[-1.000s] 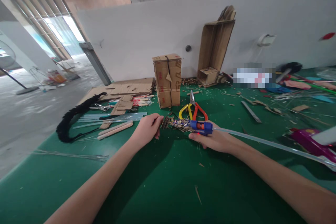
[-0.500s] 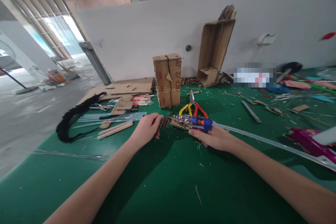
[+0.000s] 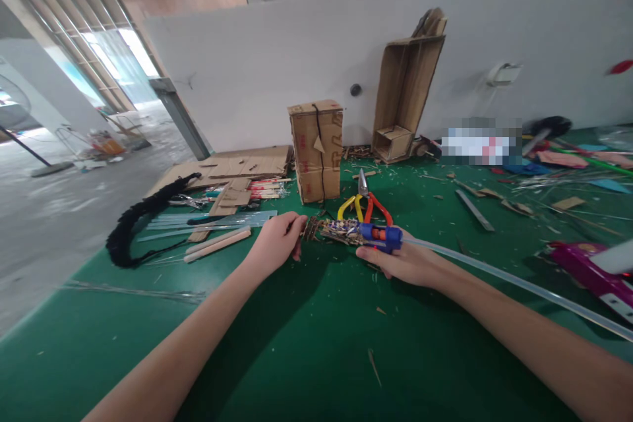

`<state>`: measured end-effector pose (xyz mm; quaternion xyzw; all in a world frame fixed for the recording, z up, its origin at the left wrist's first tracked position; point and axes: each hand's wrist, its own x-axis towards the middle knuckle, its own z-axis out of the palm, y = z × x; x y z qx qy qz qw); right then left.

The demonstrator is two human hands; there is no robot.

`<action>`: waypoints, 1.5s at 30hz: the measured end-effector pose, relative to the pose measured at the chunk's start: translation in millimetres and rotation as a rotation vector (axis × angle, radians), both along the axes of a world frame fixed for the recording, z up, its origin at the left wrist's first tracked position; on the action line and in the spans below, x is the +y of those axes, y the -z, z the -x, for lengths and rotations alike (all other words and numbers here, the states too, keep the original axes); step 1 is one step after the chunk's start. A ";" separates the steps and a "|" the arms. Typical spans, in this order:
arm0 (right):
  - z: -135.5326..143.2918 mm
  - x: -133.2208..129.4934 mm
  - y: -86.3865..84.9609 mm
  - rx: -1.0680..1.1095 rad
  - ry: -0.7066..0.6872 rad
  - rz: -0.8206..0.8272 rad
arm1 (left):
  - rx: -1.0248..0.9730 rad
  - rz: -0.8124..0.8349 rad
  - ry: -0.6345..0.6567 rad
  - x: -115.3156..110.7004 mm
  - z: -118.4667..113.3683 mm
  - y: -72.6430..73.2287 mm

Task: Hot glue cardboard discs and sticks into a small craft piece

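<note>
I see the worktop [image 3: 277, 356], cut off below; on the near side of the cardboard box [image 3: 309, 151] it gives room, with small scraps [image 3: 374, 367]. Nearer than the box, to its right, the right hand [image 3: 410, 264] grips a blue glue gun [image 3: 380, 237] and mostly hides its handle; shreds [image 3: 341, 231] obscure the front. Nearer and left of the box, the left hand [image 3: 277, 241] pinches a ragged brown piece [image 3: 311, 229], which lies before the box.
</note>
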<state>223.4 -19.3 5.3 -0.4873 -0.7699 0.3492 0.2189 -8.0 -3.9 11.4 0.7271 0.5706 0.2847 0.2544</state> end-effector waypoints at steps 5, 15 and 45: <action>-0.2 -2.7 -4.3 -0.026 -0.020 0.018 | 0.004 -0.011 0.000 0.4 0.1 -0.7; 1.5 -2.1 -3.5 0.015 -0.021 0.016 | 0.013 -0.015 0.011 -1.4 -1.8 -0.5; 3.3 -3.9 -3.0 0.064 0.008 -0.051 | 0.050 -0.020 -0.020 0.0 -1.5 1.8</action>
